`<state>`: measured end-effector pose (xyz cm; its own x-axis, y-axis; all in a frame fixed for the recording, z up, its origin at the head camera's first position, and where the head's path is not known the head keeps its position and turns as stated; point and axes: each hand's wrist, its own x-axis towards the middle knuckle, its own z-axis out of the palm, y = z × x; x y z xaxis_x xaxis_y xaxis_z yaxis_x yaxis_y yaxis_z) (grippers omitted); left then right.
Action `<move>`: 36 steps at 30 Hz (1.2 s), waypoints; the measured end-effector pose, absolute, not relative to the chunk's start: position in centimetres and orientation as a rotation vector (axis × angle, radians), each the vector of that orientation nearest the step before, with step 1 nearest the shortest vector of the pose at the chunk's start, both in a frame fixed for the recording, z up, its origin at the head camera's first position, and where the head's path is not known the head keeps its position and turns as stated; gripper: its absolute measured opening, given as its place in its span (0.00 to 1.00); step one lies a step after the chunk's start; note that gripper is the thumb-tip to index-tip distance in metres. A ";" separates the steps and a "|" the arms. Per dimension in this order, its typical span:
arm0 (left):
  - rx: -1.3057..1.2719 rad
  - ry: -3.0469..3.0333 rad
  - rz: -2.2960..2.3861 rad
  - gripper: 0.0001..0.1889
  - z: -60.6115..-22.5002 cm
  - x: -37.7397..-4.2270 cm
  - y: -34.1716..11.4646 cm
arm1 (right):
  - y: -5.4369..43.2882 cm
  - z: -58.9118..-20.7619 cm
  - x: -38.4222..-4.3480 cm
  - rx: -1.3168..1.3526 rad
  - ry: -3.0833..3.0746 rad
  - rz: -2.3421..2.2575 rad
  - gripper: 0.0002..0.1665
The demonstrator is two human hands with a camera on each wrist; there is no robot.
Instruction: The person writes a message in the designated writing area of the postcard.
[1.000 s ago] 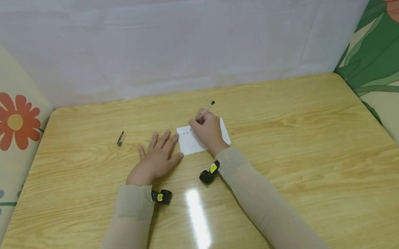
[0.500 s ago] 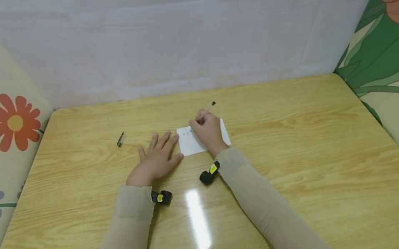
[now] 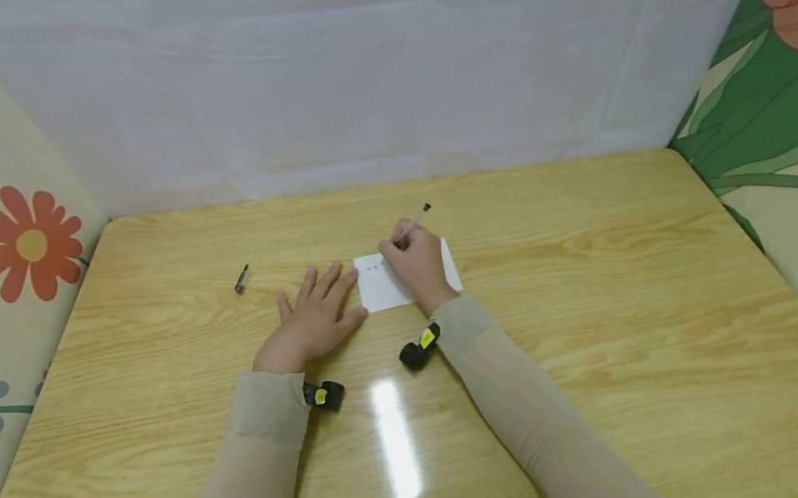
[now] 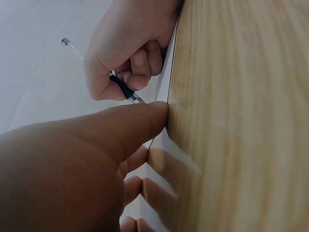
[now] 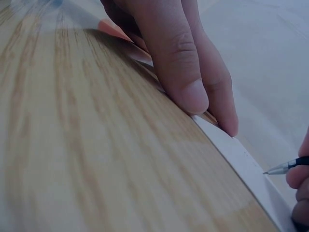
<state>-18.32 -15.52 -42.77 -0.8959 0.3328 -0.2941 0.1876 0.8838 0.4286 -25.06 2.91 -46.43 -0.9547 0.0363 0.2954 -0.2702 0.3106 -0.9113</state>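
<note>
A small white sheet of paper [image 3: 380,289] lies on the wooden table, with a few small dark marks near its upper left edge. My right hand [image 3: 416,263] rests over the paper and pinches a pen [image 3: 418,219] with a clear barrel. In the right wrist view the pen's metal tip [image 5: 276,169] points down at the sheet. My left hand [image 3: 310,319] lies flat with spread fingers, its thumb and a fingertip touching the paper's left edge. Left of that hand lies a pen cap [image 3: 242,279], clear and dark.
The wooden table [image 3: 639,293] reaches back to a white sheet of backdrop [image 3: 317,83]. Flower-patterned panels [image 3: 15,148] stand at both sides. A black wrist camera [image 3: 416,352] sits at each cuff, and a bright reflection shows near the front.
Both hands stay in nearly the same place. The pen's upper end shifts very slightly; the paper and pen cap keep their places.
</note>
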 end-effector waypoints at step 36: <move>0.377 2.689 0.553 0.37 -42.4 -18.2 -15.4 | 2.9 -46.4 -25.1 0.217 -2.335 1.685 0.12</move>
